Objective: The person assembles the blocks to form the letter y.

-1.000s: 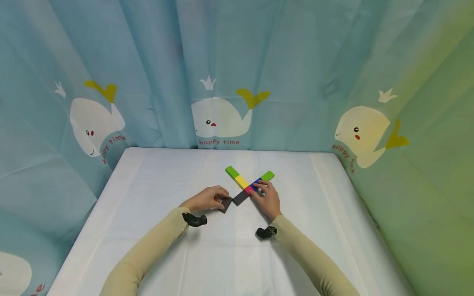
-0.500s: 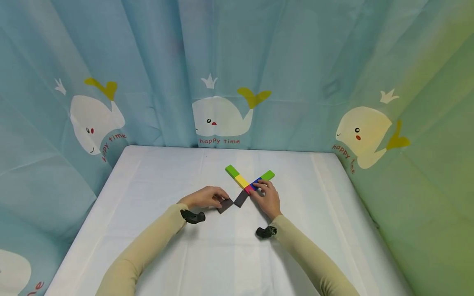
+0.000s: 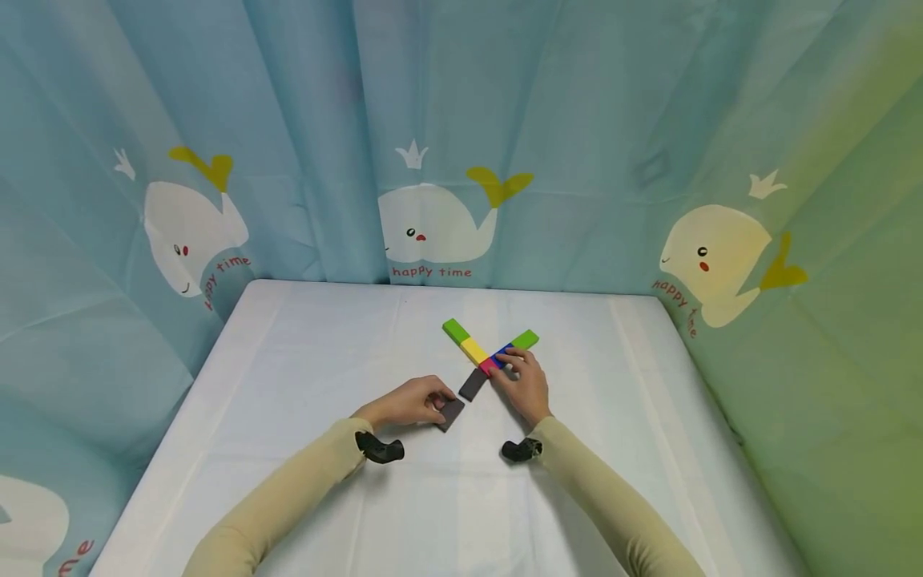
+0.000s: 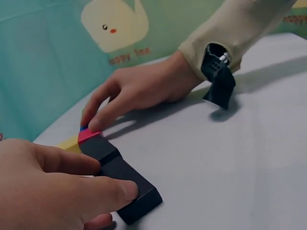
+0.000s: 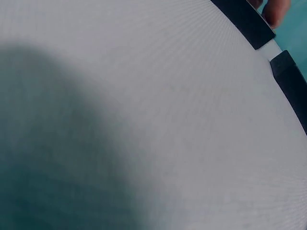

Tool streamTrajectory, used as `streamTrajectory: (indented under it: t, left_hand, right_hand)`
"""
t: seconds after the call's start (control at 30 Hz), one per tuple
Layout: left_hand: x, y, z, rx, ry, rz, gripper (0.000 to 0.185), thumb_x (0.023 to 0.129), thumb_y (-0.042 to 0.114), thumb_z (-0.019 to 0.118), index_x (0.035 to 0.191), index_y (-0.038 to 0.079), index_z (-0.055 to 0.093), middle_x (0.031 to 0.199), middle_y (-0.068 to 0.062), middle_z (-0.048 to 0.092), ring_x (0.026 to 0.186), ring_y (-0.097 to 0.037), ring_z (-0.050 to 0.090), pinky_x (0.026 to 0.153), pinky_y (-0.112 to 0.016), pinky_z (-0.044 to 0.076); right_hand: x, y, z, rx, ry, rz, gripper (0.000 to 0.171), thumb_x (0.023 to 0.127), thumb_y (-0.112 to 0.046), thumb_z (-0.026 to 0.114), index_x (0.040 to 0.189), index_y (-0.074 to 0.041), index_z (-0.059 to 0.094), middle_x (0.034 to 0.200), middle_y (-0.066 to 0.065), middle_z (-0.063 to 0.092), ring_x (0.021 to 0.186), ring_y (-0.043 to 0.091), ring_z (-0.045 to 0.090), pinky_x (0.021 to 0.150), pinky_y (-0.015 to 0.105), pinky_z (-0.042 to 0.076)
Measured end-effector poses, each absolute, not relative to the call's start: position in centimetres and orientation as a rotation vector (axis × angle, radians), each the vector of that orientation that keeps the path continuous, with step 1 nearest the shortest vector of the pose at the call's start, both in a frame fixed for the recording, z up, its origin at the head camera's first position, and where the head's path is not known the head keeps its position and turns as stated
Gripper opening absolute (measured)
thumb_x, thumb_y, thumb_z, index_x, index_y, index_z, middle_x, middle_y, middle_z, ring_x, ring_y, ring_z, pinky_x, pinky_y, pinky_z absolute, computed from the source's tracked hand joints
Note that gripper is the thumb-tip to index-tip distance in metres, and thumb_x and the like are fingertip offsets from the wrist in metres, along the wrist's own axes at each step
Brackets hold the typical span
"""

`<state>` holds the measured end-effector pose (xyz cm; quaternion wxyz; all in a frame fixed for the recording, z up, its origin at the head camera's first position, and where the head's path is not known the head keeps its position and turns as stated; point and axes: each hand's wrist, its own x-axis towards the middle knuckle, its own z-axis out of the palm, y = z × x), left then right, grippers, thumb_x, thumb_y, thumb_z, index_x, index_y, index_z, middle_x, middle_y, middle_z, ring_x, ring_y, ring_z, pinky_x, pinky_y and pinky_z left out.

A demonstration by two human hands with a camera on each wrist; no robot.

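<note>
- A curtain (image 3: 461, 144) printed with whales hung around a white table (image 3: 303, 353).
- On the table lay a cross of coloured blocks (image 3: 476, 353): green, yellow, red and blue, with a dark block (image 3: 473, 384) at its near end.
- The right hand (image 3: 525, 386) rested on the cross, its straight fingers pressing the red and blue pieces.
- The left hand (image 3: 408, 402) pinched a loose dark block (image 3: 451, 413) lying on the table just beside the cross's dark end, with a small gap between them.
</note>
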<state>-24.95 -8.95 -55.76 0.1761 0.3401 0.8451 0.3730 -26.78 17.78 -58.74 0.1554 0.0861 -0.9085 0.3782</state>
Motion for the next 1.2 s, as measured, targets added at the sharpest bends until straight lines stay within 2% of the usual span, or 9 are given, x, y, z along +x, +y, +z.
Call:
streamTrajectory:
  t: [0.4, 0.77, 1.2]
  left_hand:
    - [-25.8, -8.2, -55.2, 0.959, 2.416, 1.021, 0.036, 0.089, 0.008, 0.072, 0.125, 0.008, 0.066, 0.108, -0.001, 0.06, 0.09, -0.011, 0.056, 0.079, -0.026, 0.048]
    - [-26.9, -9.2, -55.0, 0.948, 2.439, 1.004, 0.031, 0.091, 0.006, 0.068, 0.123, 0.008, 0.068, 0.112, -0.004, 0.062, 0.094, -0.014, 0.058, 0.081, -0.029, 0.049]
    - [-27.3, -9.1, -55.3, 0.872, 2.416, 1.059, 0.029, 0.092, 0.01, 0.068, 0.121, 0.013, 0.069, 0.108, 0.002, 0.063, 0.091, -0.011, 0.056, 0.081, -0.029, 0.047]
  right_hand:
    - [-26.8, 17.7, -58.9, 0.247, -2.608, 1.072, 0.034, 0.087, -0.026, 0.076, 0.116, -0.008, 0.072, 0.127, 0.011, 0.057, 0.095, 0.03, 0.062, 0.082, 0.044, 0.049]
    - [-26.7, 17.8, -58.8, 0.263, -2.592, 1.078, 0.032, 0.087, -0.023, 0.076, 0.114, -0.006, 0.073, 0.126, 0.013, 0.058, 0.093, 0.03, 0.062, 0.081, 0.045, 0.049]
    - [-26.8, 17.9, -58.8, 0.271, -2.591, 1.085, 0.032, 0.087, -0.023, 0.076, 0.114, -0.007, 0.073, 0.127, 0.013, 0.058, 0.094, 0.03, 0.062, 0.082, 0.044, 0.049]
